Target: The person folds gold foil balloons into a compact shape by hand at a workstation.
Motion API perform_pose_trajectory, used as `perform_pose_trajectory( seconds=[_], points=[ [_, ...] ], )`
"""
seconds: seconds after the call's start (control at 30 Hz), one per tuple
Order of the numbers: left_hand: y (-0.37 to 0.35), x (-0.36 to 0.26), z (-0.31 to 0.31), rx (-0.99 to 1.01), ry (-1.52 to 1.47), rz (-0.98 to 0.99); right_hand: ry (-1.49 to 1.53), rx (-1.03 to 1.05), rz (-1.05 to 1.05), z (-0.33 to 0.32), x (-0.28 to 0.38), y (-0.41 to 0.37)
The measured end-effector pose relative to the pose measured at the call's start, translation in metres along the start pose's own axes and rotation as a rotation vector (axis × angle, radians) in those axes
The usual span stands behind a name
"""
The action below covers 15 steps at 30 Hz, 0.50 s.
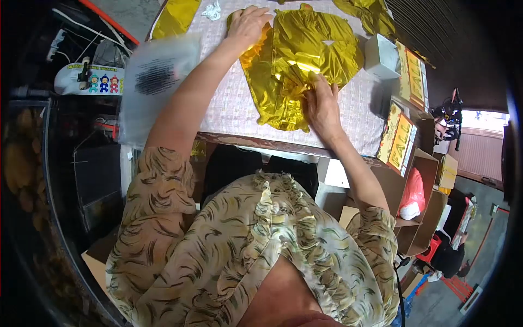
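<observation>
A flat, shiny gold foil balloon, uninflated and creased, lies on the white patterned tablecloth. My left hand rests on the far left part of the foil, its fingers stretched out and lying over the edge. Lower down, my right hand touches the near right edge with its fingers extended over the foil. Crumpled folds bunch up just left of those fingers. A small gap in the foil shows the cloth beneath.
Clear plastic bags with black print hang over the table's left edge. More gold foil lies at the far left, beside a white crumpled scrap. On the right stand a white box and cartons labelled FALL.
</observation>
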<state>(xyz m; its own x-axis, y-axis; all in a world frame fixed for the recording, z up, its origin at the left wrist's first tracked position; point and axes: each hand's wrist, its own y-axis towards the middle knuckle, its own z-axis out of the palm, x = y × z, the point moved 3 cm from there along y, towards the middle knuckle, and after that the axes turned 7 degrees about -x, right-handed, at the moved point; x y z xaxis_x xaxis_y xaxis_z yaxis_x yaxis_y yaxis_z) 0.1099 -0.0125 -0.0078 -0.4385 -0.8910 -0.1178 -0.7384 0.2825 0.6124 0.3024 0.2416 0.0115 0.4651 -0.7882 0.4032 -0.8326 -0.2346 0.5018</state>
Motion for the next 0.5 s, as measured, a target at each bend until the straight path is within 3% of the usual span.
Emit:
perform_pose_trajectory(
  seconds=[0.1, 0.2, 0.27, 0.37, 0.4, 0.47, 0.5],
  points=[
    [0.012, 0.016, 0.010, 0.092, 0.092, 0.096, 0.082, 0.088, 0.136, 0.001, 0.000, 0.005],
    [0.030, 0.024, 0.004, 0.267, 0.081, 0.066, 0.045, 0.027, 0.076, 0.004, -0.001, 0.007],
    [0.045, 0.026, -0.002, 0.510, 0.096, -0.071, 0.033, 0.031, 0.085, 0.006, -0.002, 0.008],
    [0.062, 0.028, -0.006, 0.676, 0.121, -0.164, 0.007, 0.045, 0.085, 0.009, -0.003, 0.011],
    [0.062, 0.028, -0.010, 0.684, 0.117, -0.164, -0.007, 0.049, 0.079, 0.010, -0.003, 0.012],
    [0.062, 0.026, -0.026, 0.369, -0.055, -0.073, -0.016, 0.045, 0.067, 0.013, -0.002, 0.016],
    [0.055, 0.059, 0.028, 0.340, -0.035, -0.096, -0.024, 0.037, 0.047, 0.013, -0.002, 0.017]
  ],
)
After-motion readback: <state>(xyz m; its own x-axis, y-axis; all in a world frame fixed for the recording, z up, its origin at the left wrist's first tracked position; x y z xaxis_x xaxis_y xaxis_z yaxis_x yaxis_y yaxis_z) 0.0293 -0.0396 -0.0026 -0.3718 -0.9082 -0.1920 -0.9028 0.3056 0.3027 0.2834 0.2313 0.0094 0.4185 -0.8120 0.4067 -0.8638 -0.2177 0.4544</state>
